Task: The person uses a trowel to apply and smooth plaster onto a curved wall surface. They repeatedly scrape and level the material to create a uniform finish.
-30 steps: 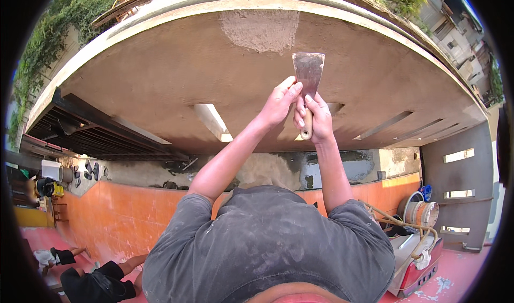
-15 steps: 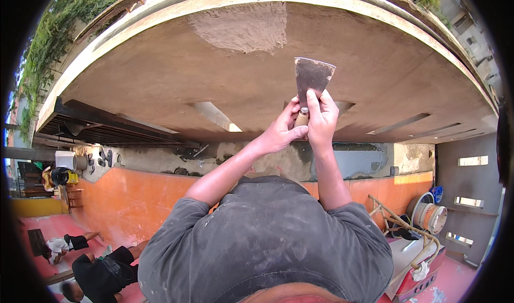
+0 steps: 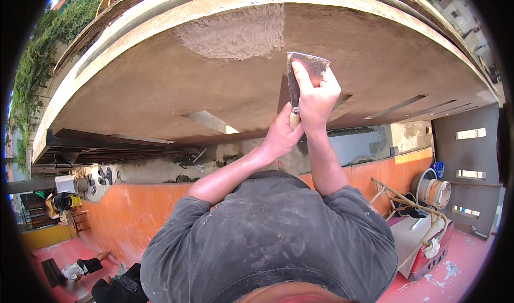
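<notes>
Right hand (image 3: 318, 100) has shifted up the scraper (image 3: 294, 88), grip on its blade (image 3: 315, 65); left hand (image 3: 282, 135) grasps handle (image 3: 294, 121); bucket (image 3: 432, 193) contents unclear.

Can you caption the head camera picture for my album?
Left hand grips a scraper's handle, right hand holds its blade, near a brown wall.

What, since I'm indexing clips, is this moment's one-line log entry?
left hand: gripping scraper handle | right hand: on blade | wall: rough lighter patch

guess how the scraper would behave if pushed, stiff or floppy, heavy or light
The scraper would probably stay fairly stiff, since its blade looks like flat metal. That thin-looking edge might flex slightly under pressure. It is likely light, given the slim handle.
</notes>
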